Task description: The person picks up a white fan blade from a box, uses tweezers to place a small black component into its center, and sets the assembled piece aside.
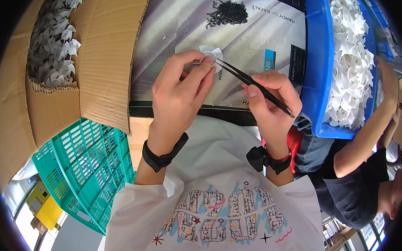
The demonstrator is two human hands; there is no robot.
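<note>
While the left hand point(180, 91) pinches one white fan piece point(211, 54), the right hand point(271, 99) grips black tweezers point(252, 83) at its hub, with a blue bin point(318, 63) still heaped with pieces.

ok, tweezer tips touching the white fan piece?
Touching. The head view shows the black tweezers in the right hand with tips meeting the white fan piece, which the left hand pinches.

A: where's everything sit? lol
B: cardboard box point(55, 74) left; plastic bin point(316, 63) right; pile of beads point(227, 12) behind the impeller piece point(211, 54); crate point(91, 165) below the box
</note>
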